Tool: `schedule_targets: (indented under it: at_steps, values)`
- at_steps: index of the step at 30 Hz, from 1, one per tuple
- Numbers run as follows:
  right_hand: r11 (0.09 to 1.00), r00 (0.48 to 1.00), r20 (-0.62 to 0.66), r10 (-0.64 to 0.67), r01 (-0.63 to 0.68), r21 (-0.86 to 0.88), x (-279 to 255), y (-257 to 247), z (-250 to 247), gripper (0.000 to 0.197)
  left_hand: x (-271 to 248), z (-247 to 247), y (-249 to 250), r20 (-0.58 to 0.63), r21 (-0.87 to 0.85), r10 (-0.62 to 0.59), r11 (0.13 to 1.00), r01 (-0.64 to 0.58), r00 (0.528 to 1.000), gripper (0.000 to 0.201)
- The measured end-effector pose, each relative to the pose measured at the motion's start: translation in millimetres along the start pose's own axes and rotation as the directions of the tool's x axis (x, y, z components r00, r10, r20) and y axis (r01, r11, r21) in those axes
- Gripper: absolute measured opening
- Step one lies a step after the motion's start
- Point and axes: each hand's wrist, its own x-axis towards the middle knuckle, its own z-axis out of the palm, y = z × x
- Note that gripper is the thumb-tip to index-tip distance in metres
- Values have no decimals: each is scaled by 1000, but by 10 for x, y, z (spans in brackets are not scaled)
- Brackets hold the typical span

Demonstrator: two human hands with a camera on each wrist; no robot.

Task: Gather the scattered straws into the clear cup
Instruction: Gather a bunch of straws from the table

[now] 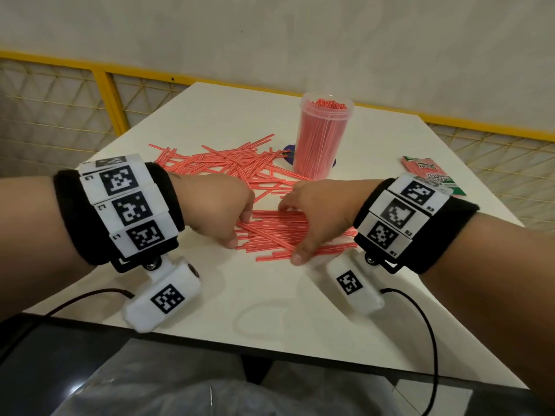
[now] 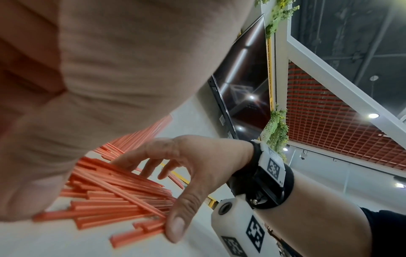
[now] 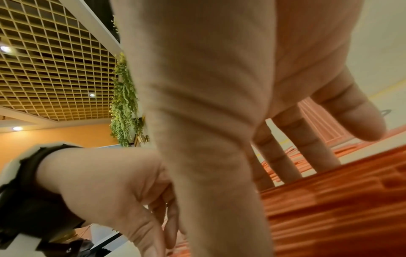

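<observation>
Both hands rest on one bundle of thin red plastic straws [image 1: 276, 232] lying roughly parallel on the white table top [image 1: 270, 295]. The right hand [image 1: 318, 214] is spread: its fingers [image 2: 151, 167] reach straight down onto the far side of the bundle, and its thumb [image 2: 178, 215] presses against the near straw ends. It clamps nothing; the straws lie between thumb and fingers, under the palm. The left hand [image 1: 216, 205] is palm down at the bundle's left end, knuckles up, fingers bent toward the straw ends. Whether those fingers pinch any straw cannot be told, as the hand itself hides the contact in every view.

Each forearm enters from its own side, wrists level above the table and angled inward so that the hands nearly meet. Each wrist carries a black fabric band with white marker blocks.

Beyond the hands lies a looser heap of the same red straws [image 1: 228, 163], crossing at many angles. Behind that heap, near its right edge, the clear cylindrical plastic cup [image 1: 322, 136] stands upright, densely packed with vertical straws. A flat red and green printed wrapper [image 1: 429, 172] lies on the table well to the right of the cup.
</observation>
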Motion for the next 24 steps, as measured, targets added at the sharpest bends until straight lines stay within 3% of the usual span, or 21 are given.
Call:
schedule_targets:
  at_steps: [9, 13, 16, 18, 21, 24]
  values:
    - [999, 995, -103, 20, -15, 53, -76, 153, 122, 69, 69, -27, 6, -94, -105, 113, 987, -122, 989, 13]
    - [999, 993, -117, 8, -4, 38, -63, 141, 129, 67, 118, -14, 96, -154, -90, 140, 984, -155, 978, 11]
    - [998, 994, -104, 16, -9, 69, -72, 165, 116, 76, 144, -21, 117, -208, -170, 143, 969, -179, 968, 13]
    - [992, 993, -105, 48, -36, 118, -110, 230, 98, 88, 117, -45, 85, -197, -157, 119, 976, -152, 973, 24]
    - [986, 987, -76, 145, -137, 97, -207, 381, 98, 103, 45, -59, 7, -58, -64, 63, 996, -67, 996, 61]
    - [966, 969, -3, 245, -244, 81, -296, 514, 157, 102, 9, -10, -16, 16, -23, 26, 999, -26, 1000, 76]
